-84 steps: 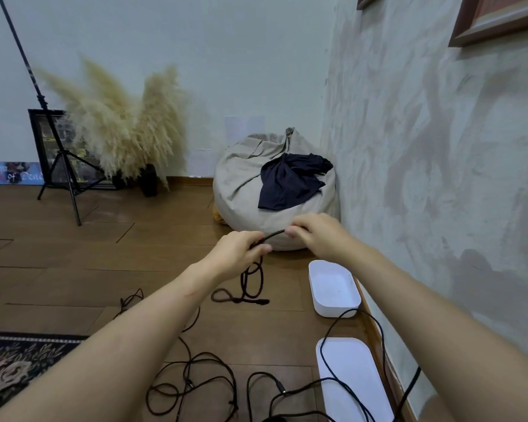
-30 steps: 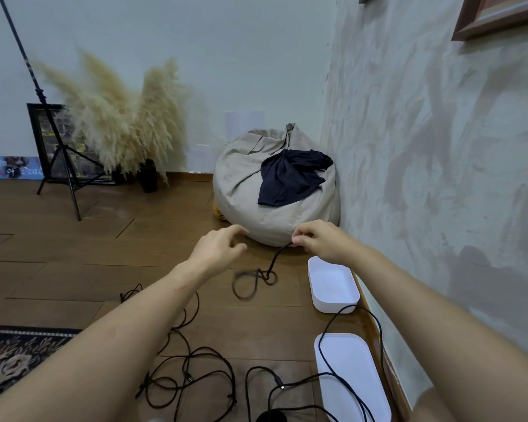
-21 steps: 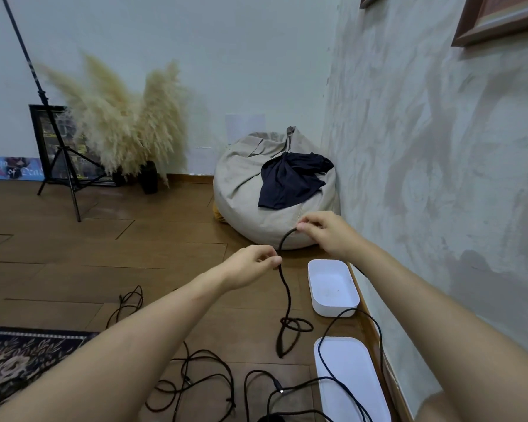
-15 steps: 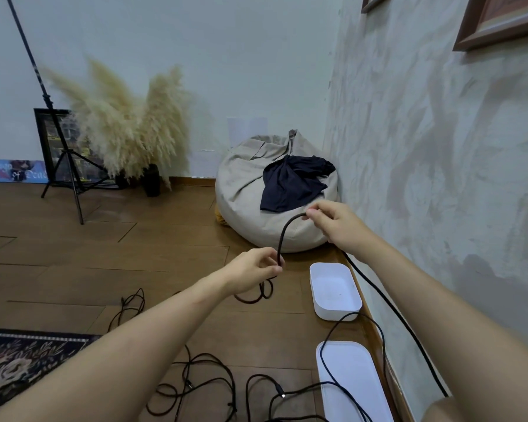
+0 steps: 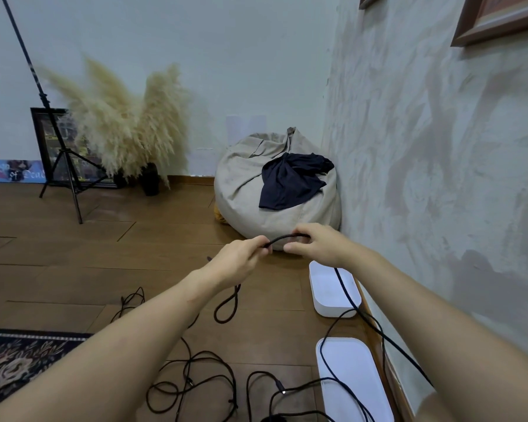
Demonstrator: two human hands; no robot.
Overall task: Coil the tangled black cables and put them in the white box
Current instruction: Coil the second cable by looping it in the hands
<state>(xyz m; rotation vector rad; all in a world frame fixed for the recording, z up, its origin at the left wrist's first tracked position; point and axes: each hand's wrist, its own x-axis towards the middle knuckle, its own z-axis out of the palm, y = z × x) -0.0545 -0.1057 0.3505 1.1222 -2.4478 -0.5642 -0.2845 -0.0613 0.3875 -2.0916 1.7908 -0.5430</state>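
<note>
both hands raised in front of the beanbag [image 5: 275, 190], pinching one black cable [image 5: 287, 237] between them. left hand [image 5: 237, 261] closed on the cable, fingers [image 5: 258, 246] curled around it; right hand [image 5: 314, 243] gripping the other end of a short arched span, thumb beneath and fingers on top. below the left hand, a hanging loop [image 5: 226, 306] of the same cable, upper part hidden behind the wrist. from the right hand, cable running down across the open white box [image 5: 320, 295], then lost behind the right forearm near the wall.

white box on the wooden floor [image 5: 73, 269] just beside the skirting, holding no coil, only crossed by the passing strand. nearer the camera, a white lid [image 5: 348, 379] flat on the floor, crossed by thin cable and cut off at the lower edge. tangled cables [image 5: 195, 382] spread on the floor between the forearms, partly covered by the left arm and cut off below; separate strands hard to tell apart, plug ends too small to identify.

surroundings: dark cloth [image 5: 290, 181] draped on the beanbag; pampas grass [image 5: 119, 123] in a dark vase by the far wall, partly masking a framed picture [image 5: 48, 141]; black tripod stand [image 5: 58, 147] in front of it, top cut off; patterned rug [image 5: 16, 357] at lower left, cut off; wooden frame [image 5: 497, 19] corners at upper right.
</note>
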